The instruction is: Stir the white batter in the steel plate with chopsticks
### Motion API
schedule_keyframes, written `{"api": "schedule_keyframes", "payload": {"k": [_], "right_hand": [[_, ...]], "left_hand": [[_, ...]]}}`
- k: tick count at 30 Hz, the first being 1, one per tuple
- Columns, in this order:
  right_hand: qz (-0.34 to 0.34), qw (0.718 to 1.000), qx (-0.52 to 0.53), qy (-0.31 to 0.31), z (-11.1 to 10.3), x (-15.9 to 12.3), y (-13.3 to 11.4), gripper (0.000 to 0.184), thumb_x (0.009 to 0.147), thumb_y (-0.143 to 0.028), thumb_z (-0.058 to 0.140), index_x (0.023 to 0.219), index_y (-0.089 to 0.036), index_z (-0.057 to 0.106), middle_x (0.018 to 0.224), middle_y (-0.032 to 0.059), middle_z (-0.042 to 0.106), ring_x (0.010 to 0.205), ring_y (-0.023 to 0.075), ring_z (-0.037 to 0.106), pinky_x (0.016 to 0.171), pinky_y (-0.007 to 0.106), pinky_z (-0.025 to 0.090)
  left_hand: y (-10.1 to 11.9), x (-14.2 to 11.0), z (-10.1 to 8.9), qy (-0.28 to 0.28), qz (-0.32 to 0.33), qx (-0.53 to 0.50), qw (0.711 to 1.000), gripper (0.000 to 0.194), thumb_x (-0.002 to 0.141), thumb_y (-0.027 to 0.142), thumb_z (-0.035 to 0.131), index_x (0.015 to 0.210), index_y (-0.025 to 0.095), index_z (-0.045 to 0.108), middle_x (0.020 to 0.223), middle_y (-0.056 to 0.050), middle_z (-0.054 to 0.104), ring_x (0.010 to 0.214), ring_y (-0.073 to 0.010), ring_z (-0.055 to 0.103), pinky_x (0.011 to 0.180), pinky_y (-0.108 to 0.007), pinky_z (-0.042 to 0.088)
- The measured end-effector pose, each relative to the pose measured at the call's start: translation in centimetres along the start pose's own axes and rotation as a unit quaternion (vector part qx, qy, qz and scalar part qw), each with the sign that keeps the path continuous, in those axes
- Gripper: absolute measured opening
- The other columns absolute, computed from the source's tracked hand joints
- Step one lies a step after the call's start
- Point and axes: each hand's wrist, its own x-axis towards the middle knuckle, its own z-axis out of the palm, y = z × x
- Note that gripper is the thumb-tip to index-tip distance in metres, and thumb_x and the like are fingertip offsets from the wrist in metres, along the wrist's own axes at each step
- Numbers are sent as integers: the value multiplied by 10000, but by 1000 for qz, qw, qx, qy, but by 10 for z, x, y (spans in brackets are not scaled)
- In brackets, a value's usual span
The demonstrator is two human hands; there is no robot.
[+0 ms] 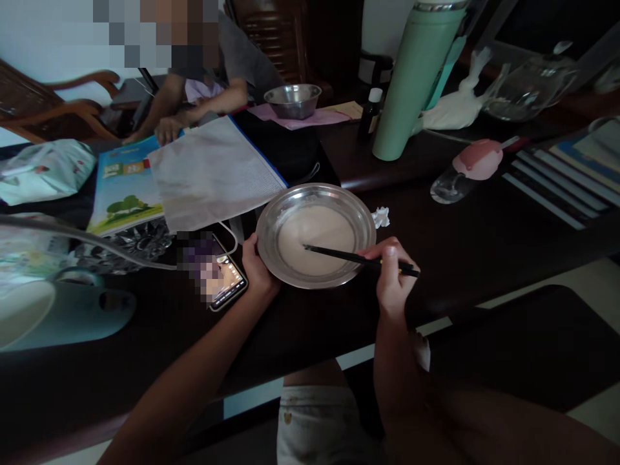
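A wide metal bowl holds a pale, creamy liquid. My left hand grips the bowl's left rim, its thumb up on the edge and the other fingers hidden beneath. Black chopsticks are pinched in my right hand, at the bowl's right side. Their tips dip into the liquid near the middle. Just left of my left hand lies a phone with a lit screen, partly blurred out. A crumpled white tissue sits by the bowl's right rim.
Behind the bowl are a mesh document pouch and a smaller metal bowl. A green flask, dark bottle, pink-topped cup and books stand right. A light-blue pitcher is left. Another person's hands rest across the table.
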Motion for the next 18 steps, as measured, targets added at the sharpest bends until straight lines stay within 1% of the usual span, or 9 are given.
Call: {"api": "schedule_keyframes", "payload": {"k": [2,3,6,8,10,12,13,15,18], "right_hand": [[-8,999,-23,-30,0,0,-1,398,1111,-423,589,783,-270,754,766,9,774,778,212,746,779,415,564],[-11,999,-35,-28,0,0,-1,378,1106,-418,602,798,-272,765,786,11,786,803,214,750,787,413,566],[-5,999,-33,31,-1,0,-1,442,1126,-423,559,756,-265,739,744,10,761,751,201,730,726,389,545],[3,999,-5,43,-1,0,0,495,1141,-427,520,716,-260,711,698,4,728,690,189,710,690,381,530],[2,1000,10,9,-1,-1,1,477,1134,-421,538,723,-261,721,706,0,732,695,188,717,712,388,546],[-3,1000,1,-29,-1,0,0,406,1113,-403,590,768,-265,755,761,3,768,766,197,744,764,396,571],[-5,999,-12,-34,-1,0,0,375,1105,-395,608,790,-267,767,787,7,783,804,202,753,783,396,578],[-4,999,-32,-9,-1,0,-1,386,1109,-399,595,788,-265,763,783,11,778,817,202,749,779,387,574],[12,999,-14,34,-1,0,-1,488,1136,-441,522,725,-257,711,702,9,716,720,192,722,705,377,553]], "left_hand": [[1,-1,2,8,-4,-2,1000,212,823,366,667,698,209,736,689,0,741,659,-181,658,705,-305,552],[1,-2,2,10,-7,-2,1000,216,824,366,660,695,209,734,686,-2,739,658,-182,658,706,-308,552],[0,0,0,-5,-5,4,1000,211,809,394,684,711,215,738,719,-9,756,692,-200,681,751,-326,568],[-2,1,-1,-11,4,6,1000,208,803,412,698,726,225,745,736,-8,763,724,-208,697,769,-324,572],[-2,2,-2,-7,9,3,1000,203,815,409,692,735,233,752,737,-5,763,739,-204,699,755,-309,566],[-2,1,-2,1,7,-2,1000,204,830,389,675,734,227,752,737,-6,758,728,-195,691,743,-303,559],[-2,1,-2,3,5,-3,1000,202,830,379,674,730,220,748,736,-7,752,714,-191,684,742,-306,556],[-1,0,-1,4,2,-4,1000,190,815,374,693,719,215,733,726,-3,737,691,-184,668,740,-312,551],[0,-2,1,2,7,-1,1000,186,795,390,721,725,219,725,726,4,733,690,-181,661,742,-309,546]]}}
